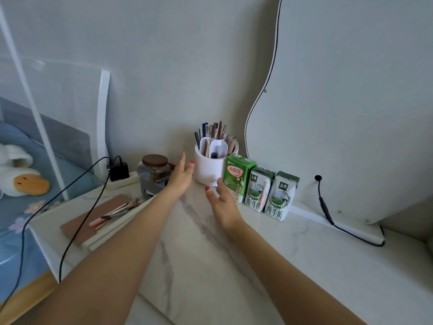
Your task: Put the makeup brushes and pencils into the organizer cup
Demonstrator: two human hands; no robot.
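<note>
Both forearms reaching in over marble tabletop (pixel 201 242). Left hand (pixel 181 175) and right hand (pixel 222 202) spreading open-fingered, flanking white organizer cup (pixel 207 170), gripping nothing. Cup standing near wall, pencils (pixel 216 131) poking out top. Green carton (pixel 237 177) touching its right side. Makeup brushes (pixel 114 213) lying on brown pad (pixel 93 219), far left.

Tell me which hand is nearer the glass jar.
Left. The left hand is just right of the glass jar; the right hand is farther right, before the green carton.
</note>
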